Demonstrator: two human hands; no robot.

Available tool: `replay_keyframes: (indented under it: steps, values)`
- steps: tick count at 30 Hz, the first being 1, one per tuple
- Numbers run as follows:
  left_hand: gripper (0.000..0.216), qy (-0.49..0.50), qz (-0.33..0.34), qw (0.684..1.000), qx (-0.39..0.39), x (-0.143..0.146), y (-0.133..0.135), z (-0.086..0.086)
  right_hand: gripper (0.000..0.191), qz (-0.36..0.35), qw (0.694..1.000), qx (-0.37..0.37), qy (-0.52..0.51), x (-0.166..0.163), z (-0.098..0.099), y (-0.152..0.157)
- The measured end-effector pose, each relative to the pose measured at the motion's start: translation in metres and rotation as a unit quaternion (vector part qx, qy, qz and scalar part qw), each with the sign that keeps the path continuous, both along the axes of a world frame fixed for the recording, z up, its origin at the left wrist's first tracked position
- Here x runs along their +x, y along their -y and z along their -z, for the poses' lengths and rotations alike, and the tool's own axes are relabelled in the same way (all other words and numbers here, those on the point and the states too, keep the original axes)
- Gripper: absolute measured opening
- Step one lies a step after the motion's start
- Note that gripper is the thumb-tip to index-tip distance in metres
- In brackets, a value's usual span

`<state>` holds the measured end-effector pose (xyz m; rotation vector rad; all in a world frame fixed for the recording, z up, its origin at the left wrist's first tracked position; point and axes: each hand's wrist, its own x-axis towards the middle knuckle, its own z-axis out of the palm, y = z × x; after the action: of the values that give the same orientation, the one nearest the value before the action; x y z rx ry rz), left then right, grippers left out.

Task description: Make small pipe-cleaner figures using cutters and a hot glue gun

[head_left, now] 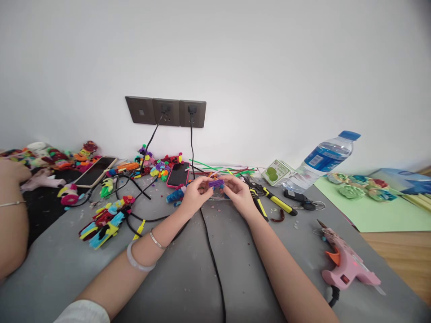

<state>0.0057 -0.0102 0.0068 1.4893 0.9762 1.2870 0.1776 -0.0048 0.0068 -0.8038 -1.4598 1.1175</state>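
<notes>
A small purple fuzzy pipe-cleaner piece (216, 183) is pinched between my two hands above the grey table. Thumb and fingers of my left hand (197, 194) close on its left end. My right hand (238, 194) grips the other end the same way. Blue nails show on both thumbs. Just left of my left hand lies a blue pipe-cleaner coil (175, 195). Behind my hands are loose pipe cleaners (224, 170) in green, white and red. Yellow-and-black pliers (279, 200) rest to the right of my right hand.
A pink glue gun (350, 264) lies at the right, near a tilted water bottle (321, 159), a green box (276, 172) and keys (305, 201). Black cables (212, 255) cross the table. Pipe-cleaner figures (106, 220) and phones (97, 172) are left; another person's arm (13, 215) reaches in.
</notes>
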Motion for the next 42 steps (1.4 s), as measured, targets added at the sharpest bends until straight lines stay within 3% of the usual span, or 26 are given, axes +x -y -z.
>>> replay_keyframes:
  steps: [32,42]
  values:
    - [0.024,-0.004,-0.004,1.000,-0.002,-0.0003,-0.0017,0.0020,0.021,-0.001,1.000,0.005,0.012,0.0016,0.0027,-0.0018]
    - [0.023,-0.032,-0.007,0.999,0.003,0.0002,0.0002,-0.0013,0.021,0.034,0.997,0.036,0.055,0.0011,0.0014,-0.0005]
